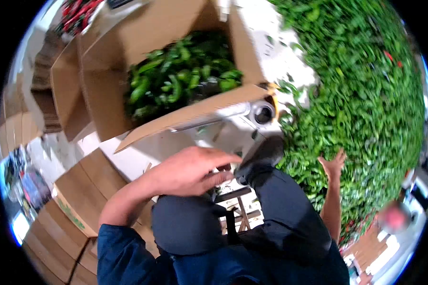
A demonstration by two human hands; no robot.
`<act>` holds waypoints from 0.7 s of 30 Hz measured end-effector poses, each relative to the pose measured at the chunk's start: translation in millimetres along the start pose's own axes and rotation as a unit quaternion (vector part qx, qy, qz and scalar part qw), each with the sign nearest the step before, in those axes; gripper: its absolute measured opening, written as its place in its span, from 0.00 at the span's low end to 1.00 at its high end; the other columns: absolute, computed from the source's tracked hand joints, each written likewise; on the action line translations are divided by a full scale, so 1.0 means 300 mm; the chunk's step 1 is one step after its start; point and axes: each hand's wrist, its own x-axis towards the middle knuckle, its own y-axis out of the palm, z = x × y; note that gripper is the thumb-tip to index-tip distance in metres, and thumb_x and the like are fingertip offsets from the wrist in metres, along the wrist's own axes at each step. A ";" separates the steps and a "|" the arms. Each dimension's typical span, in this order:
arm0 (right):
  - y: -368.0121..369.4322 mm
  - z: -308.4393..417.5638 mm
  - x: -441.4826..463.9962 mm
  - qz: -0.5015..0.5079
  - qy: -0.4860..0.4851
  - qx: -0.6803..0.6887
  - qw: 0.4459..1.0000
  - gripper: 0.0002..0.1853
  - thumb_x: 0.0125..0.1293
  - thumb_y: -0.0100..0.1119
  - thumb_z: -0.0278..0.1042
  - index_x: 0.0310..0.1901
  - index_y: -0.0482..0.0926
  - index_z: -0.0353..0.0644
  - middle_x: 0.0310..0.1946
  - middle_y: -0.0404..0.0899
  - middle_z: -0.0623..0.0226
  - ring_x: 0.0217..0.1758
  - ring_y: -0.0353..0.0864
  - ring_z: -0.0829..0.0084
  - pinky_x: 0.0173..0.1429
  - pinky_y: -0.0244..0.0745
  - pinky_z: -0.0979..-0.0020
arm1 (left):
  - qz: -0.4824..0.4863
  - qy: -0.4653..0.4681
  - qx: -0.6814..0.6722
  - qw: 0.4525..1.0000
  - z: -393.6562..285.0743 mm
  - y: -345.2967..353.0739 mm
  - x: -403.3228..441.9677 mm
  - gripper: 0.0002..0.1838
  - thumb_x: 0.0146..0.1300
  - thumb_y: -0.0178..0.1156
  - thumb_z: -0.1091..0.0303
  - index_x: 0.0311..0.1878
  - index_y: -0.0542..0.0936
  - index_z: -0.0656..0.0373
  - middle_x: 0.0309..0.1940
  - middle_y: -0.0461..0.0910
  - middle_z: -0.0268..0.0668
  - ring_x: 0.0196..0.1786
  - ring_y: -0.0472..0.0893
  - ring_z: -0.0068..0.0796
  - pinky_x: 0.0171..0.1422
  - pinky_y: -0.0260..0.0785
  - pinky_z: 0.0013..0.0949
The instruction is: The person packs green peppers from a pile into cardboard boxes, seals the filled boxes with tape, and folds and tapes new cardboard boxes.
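Observation:
My left hand (192, 170) is above my left knee, just below the near flap of a cardboard box (176, 116). Its index finger is stretched out and apart from the thumb, and I see nothing held; the other fingers are partly hidden. Inside the box lie many green chili peppers (180, 76), with some clear plastic among them. Over on the right, my right hand (334, 166) is spread open above a large heap of green chili peppers (366, 109). It holds nothing.
A metal post with a round end (262, 113) stands beside the box. Folded cardboard (90, 185) lies at lower left. Red peppers (78, 16) are at the top left. Between my legs shows a wooden frame (242, 209). A person (394, 216) is at the far right.

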 end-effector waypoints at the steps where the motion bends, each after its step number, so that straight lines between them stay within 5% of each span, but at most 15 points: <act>1: 0.153 -0.108 0.047 -0.077 -0.059 -0.028 0.995 0.67 0.49 0.75 0.66 0.81 0.43 0.46 0.82 0.33 0.48 0.83 0.40 0.42 0.77 0.49 0.30 | 0.007 0.003 0.005 1.000 0.009 0.028 0.057 0.20 0.71 0.60 0.64 0.63 0.76 0.57 0.52 0.83 0.50 0.53 0.83 0.52 0.58 0.76 0.46; 2: 0.228 -0.201 0.111 -0.152 -0.116 -0.065 0.979 0.66 0.50 0.74 0.69 0.81 0.44 0.47 0.82 0.33 0.49 0.84 0.40 0.43 0.77 0.51 0.30 | 0.036 -0.044 0.027 0.998 -0.009 0.044 0.105 0.19 0.71 0.61 0.65 0.62 0.77 0.56 0.52 0.83 0.48 0.53 0.84 0.47 0.58 0.77 0.43; 3: 0.196 -0.151 0.056 -0.108 -0.073 -0.047 0.990 0.64 0.52 0.72 0.71 0.80 0.47 0.47 0.83 0.37 0.52 0.84 0.41 0.46 0.78 0.52 0.33 | 0.037 -0.043 0.017 0.998 0.003 0.075 0.146 0.19 0.70 0.61 0.66 0.62 0.78 0.56 0.52 0.84 0.47 0.52 0.84 0.44 0.58 0.77 0.41; 4: 0.101 -0.071 -0.029 -0.005 -0.012 0.050 0.999 0.63 0.52 0.73 0.68 0.80 0.48 0.46 0.82 0.41 0.53 0.84 0.43 0.47 0.78 0.55 0.38 | 0.044 -0.044 0.008 0.998 0.012 0.101 0.194 0.19 0.70 0.62 0.66 0.63 0.78 0.56 0.52 0.84 0.46 0.52 0.85 0.41 0.58 0.76 0.39; 5: 0.230 -0.170 0.057 -0.076 -0.110 0.043 0.990 0.63 0.50 0.74 0.64 0.81 0.46 0.48 0.82 0.44 0.54 0.83 0.44 0.48 0.78 0.58 0.43 | 0.061 -0.075 -0.043 0.994 -0.004 0.144 0.225 0.20 0.70 0.62 0.66 0.63 0.78 0.56 0.51 0.85 0.45 0.51 0.85 0.38 0.57 0.76 0.38; 10: 0.161 -0.177 -0.075 -0.041 -0.128 0.015 0.991 0.61 0.46 0.78 0.53 0.78 0.50 0.49 0.76 0.54 0.57 0.77 0.56 0.45 0.73 0.69 0.45 | 0.099 -0.104 0.012 0.990 0.001 0.259 0.360 0.19 0.70 0.61 0.67 0.63 0.78 0.58 0.47 0.86 0.44 0.48 0.84 0.30 0.55 0.76 0.34; 12: 0.135 -0.107 -0.033 -0.015 -0.095 -0.010 0.995 0.56 0.47 0.76 0.41 0.76 0.52 0.48 0.75 0.57 0.55 0.73 0.62 0.45 0.67 0.76 0.51 | 0.131 -0.125 0.014 0.983 0.056 0.240 0.399 0.18 0.71 0.60 0.65 0.61 0.79 0.59 0.47 0.85 0.44 0.45 0.84 0.28 0.51 0.77 0.33; 18: 0.125 -0.176 -0.079 -0.011 -0.103 0.025 0.994 0.43 0.49 0.72 0.36 0.69 0.65 0.51 0.66 0.70 0.60 0.68 0.70 0.48 0.66 0.77 0.53 | 0.099 -0.139 0.015 0.985 0.110 0.263 0.412 0.17 0.71 0.61 0.65 0.59 0.79 0.62 0.44 0.86 0.47 0.42 0.85 0.33 0.48 0.77 0.36; 21: 0.096 -0.292 -0.057 -0.030 -0.130 0.100 0.986 0.43 0.48 0.71 0.37 0.69 0.66 0.45 0.65 0.73 0.56 0.68 0.72 0.51 0.68 0.74 0.55 | 0.046 -0.242 -0.047 0.968 0.163 0.227 0.350 0.17 0.73 0.59 0.65 0.60 0.79 0.60 0.42 0.85 0.39 0.42 0.84 0.30 0.46 0.77 0.35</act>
